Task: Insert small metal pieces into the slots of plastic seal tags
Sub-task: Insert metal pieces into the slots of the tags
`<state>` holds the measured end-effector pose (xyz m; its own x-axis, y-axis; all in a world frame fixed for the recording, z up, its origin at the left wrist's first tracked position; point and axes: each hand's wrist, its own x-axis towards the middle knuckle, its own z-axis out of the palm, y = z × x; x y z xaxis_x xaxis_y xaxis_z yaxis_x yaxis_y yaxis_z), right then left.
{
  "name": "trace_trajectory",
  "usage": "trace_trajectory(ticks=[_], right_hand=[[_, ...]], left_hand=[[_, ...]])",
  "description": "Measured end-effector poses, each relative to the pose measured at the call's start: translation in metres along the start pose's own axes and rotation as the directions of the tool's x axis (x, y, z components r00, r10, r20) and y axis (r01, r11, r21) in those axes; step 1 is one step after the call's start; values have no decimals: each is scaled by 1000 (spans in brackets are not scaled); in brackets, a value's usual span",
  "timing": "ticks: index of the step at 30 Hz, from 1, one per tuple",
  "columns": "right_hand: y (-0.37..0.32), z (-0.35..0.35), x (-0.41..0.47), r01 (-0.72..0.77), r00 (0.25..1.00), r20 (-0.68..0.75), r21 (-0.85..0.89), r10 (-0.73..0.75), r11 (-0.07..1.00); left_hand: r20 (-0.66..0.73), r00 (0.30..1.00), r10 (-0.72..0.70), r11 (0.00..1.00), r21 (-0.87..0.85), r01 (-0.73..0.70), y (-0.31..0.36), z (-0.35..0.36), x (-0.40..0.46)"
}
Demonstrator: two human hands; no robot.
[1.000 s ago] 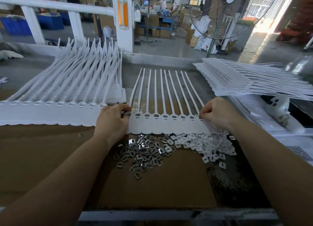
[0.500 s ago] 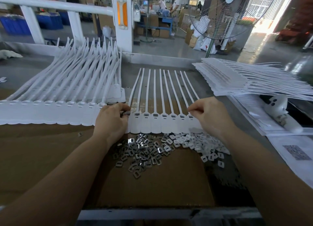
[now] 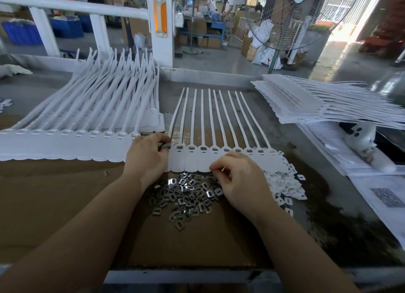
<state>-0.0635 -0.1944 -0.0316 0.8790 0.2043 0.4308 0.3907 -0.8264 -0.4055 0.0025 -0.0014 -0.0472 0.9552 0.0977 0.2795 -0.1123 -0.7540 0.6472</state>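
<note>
A joined row of white plastic seal tags (image 3: 221,159) lies flat in the middle of the bench, tails pointing away from me. My left hand (image 3: 146,154) rests on its left end, thumb and forefinger pinched on a small metal piece at the leftmost slot. A heap of small metal pieces (image 3: 186,196) lies just in front of the row. My right hand (image 3: 238,181) hovers over the heap's right side, fingers curled with the fingertips pinched together; what they hold is hidden. Small white plastic caps (image 3: 282,185) are piled to the right.
A long overlapping batch of seal tags (image 3: 72,128) fans across the left of the bench. A stack of tag sheets (image 3: 317,102) lies at the back right. Printed papers (image 3: 385,196) and a white object (image 3: 361,137) sit at the right edge. Brown cardboard (image 3: 65,205) covers the bench front.
My right hand has left the right end of the tag row and come leftward and toward me, down to the metal pieces. My left hand has stayed at the leftmost slot.
</note>
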Motion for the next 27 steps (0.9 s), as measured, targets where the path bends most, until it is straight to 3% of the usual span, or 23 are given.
trace_trajectory(ticks=[6,27], right_hand=[[0,1,-6,29,999,18,-94,-27,995],[3,2,-6,-6,999,47,-53,9,999]], left_hand=[[-8,1000,10,1000,-21,-10,1,0,0],[-2,1000,10,1000,-2,-10,-1,0,-1]])
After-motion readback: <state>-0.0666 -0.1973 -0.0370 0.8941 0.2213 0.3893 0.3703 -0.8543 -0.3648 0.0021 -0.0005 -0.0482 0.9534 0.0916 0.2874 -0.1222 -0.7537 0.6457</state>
